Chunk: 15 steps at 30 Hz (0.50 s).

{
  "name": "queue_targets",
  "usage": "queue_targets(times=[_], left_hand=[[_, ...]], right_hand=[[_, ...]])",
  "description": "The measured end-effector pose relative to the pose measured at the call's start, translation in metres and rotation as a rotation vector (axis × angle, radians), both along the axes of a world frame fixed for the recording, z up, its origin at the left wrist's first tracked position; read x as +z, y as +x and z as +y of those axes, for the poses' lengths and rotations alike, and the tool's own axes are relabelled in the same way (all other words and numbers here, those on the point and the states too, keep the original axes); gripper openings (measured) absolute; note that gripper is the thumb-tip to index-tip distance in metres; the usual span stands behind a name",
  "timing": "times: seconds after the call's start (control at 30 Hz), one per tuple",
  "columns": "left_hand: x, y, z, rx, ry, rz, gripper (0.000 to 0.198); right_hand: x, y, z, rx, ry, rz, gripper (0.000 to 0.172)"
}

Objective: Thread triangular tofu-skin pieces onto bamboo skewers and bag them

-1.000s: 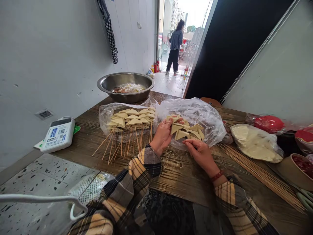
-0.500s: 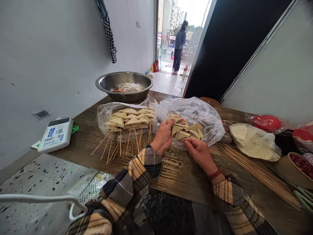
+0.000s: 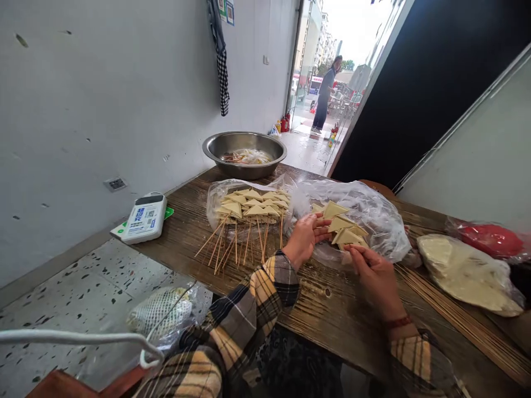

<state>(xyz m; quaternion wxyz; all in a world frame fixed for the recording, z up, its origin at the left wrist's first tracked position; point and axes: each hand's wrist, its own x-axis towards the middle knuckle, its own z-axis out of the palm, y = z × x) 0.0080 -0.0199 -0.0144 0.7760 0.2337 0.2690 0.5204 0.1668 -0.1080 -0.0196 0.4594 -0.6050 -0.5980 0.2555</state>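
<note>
My right hand (image 3: 371,272) is closed in a pinch at the near end of a skewer of folded tofu-skin triangles (image 3: 343,224); the stick itself is mostly hidden by the fingers and the pieces. My left hand (image 3: 305,237) is beside these triangles on the left, fingers stretched out and not wrapped round anything. Beneath and behind lies a clear plastic bag (image 3: 384,224) with more pale triangles. To the left, finished skewers of triangles (image 3: 259,205) lie stacked on another plastic bag, their bare sticks (image 3: 235,243) pointing towards me.
A steel basin (image 3: 244,171) with sticks and plastic inside stands at the table's far end. Bare bamboo skewers (image 3: 460,320) lie at the right beside a bag of pale sheets (image 3: 464,271). A white scale-like box (image 3: 145,218) sits left. A person (image 3: 326,94) stands by the doorway.
The view has swung left, shifting everything rightwards. My left hand has loosened from the triangles, its fingers now extended. The right hand keeps its pinch. The person in the doorway has turned.
</note>
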Motion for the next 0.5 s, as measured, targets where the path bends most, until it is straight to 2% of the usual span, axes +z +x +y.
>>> queue_targets(times=[0.13,0.23,0.37,0.5], left_hand=[[-0.010,0.004,0.001,-0.062,0.026,0.060,0.016],[-0.014,0.004,-0.001,-0.074,0.067,0.023,0.023],[-0.019,0.000,-0.005,-0.122,0.080,-0.131,0.035],[-0.021,0.004,-0.005,-0.060,0.015,-0.203,0.030]], right_hand=[[0.015,-0.014,-0.004,-0.013,0.006,0.039,0.035],[0.036,-0.035,-0.006,0.112,-0.031,-0.001,0.034],[0.066,-0.072,-0.001,0.308,-0.091,-0.106,0.033],[0.078,-0.104,0.018,0.352,-0.100,-0.176,0.034]])
